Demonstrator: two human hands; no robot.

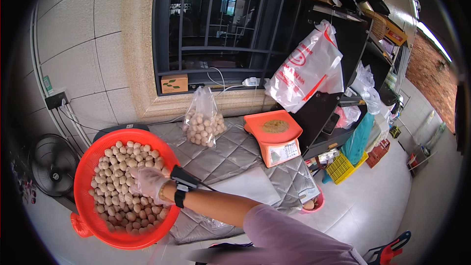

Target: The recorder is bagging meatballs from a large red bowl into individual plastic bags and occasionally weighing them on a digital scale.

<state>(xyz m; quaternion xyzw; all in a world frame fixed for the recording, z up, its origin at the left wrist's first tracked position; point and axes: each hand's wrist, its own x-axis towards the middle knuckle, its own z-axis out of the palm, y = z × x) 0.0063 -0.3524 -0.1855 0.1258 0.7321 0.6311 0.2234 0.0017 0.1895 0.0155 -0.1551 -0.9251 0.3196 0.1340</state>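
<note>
My right hand (148, 184) wears a clear plastic glove and reaches into a large red plastic basket (82, 191). Its fingers touch the pale brown meatballs (121, 169) heaped inside, and their tips are hard to make out. On that wrist sits a black band with a dark device (180, 191). My left hand is out of view. Translucent plastic film (162, 252) shows faintly below the basket's near rim. Beyond the basket, a clear plastic bag (203, 125) of similar balls stands on a grey quilted cover (195, 158).
Right of the bag is an orange weighing scale (276, 132). Flat plastic bags (244, 186) lie nearer me. Printed bags (305, 66) hang on a black shelf unit (331, 117). A black fan (53, 165) stands left of the basket, and a red bag (80, 225) sits beside it.
</note>
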